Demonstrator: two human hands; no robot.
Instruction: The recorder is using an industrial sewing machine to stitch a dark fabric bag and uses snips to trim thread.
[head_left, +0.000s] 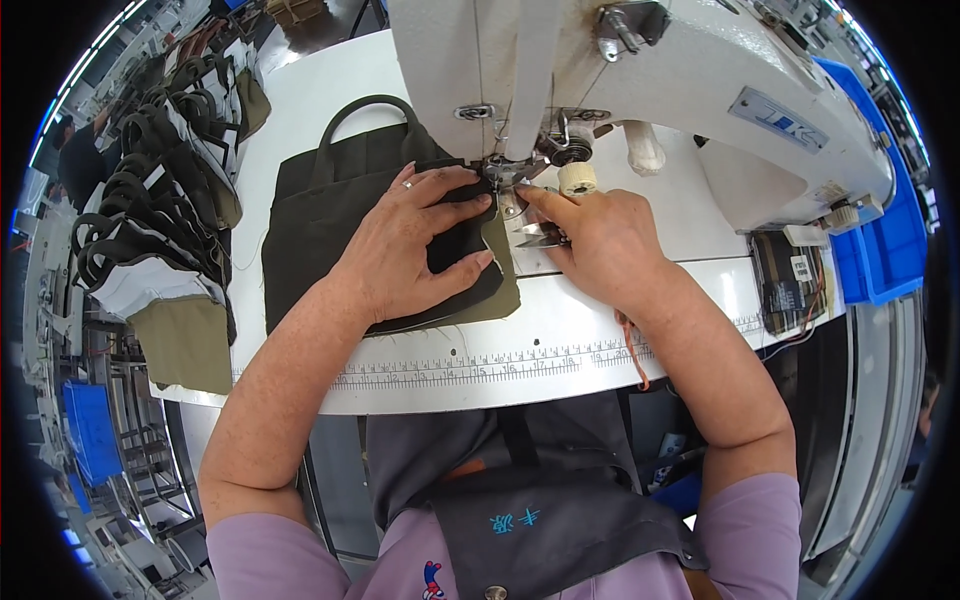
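Observation:
A dark fabric bag piece (305,255) with a looped handle lies flat on the sewing table, its right edge at the needle area (503,175) of a white sewing machine (690,60). My left hand (400,250), fingers spread, rests on top of the fabric. Under its right edge shows an olive fabric layer (509,285). My right hand (615,245) is closed round a pair of thread snips (541,236), blades pointing left. Its index finger reaches out to the fabric edge beside the presser foot. The snips' handles are hidden in the palm.
Several similar dark pieces with handles (150,200) are heaped on the left. A ruler strip (480,368) runs along the table's front edge. An orange cord (632,355) hangs below my right wrist. Blue bins (880,250) stand at right, beside a small dark box with wires (785,285).

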